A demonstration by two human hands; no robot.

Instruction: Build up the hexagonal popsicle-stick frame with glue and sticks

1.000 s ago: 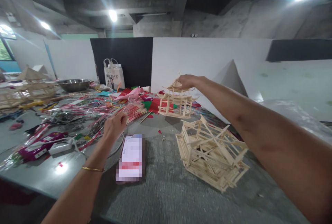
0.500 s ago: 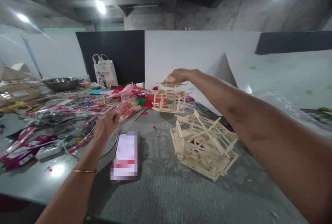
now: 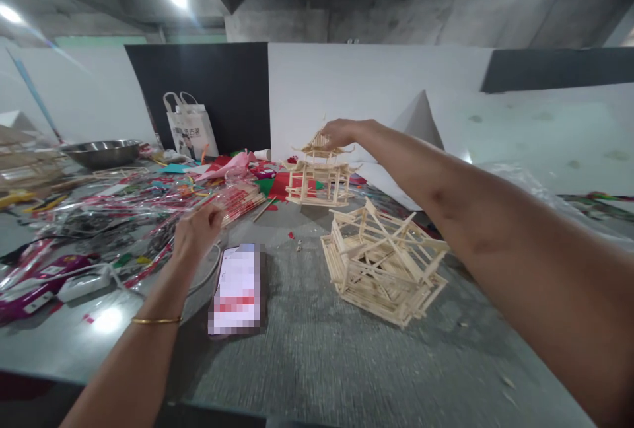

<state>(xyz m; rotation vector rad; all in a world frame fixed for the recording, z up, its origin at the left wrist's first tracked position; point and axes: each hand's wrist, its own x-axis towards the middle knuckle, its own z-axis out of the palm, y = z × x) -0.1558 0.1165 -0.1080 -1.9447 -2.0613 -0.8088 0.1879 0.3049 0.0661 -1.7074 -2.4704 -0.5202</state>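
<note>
Toward the back of the table, my right hand [image 3: 339, 133] reaches to the tiered roof of a model pavilion [image 3: 319, 183] built from thin wooden sticks. Its fingers close on the right side of the roof and are partly hidden. The pavilion stands upright. Nearer to me is a second stick frame [image 3: 384, 269], roofless with crossed beams on top, untouched. My left hand [image 3: 197, 228] is curled closed beside a plastic-wrapped bundle of sticks [image 3: 242, 203]; whatever may be inside the fingers is hidden. A phone [image 3: 236, 289] with a lit, blurred screen lies just below that hand.
Plastic wrappers [image 3: 129, 210], a purple glue-gun-like tool [image 3: 44, 283] and a white cable box [image 3: 84, 283] crowd the left. Behind them are a metal bowl [image 3: 102, 153] and a tote bag [image 3: 191, 127]. A white board [image 3: 366, 91] stands behind the table [image 3: 297, 362].
The whole view has shifted slightly, with things now a little higher and further left. Both hands keep about the same places relative to the pavilion and the phone.
</note>
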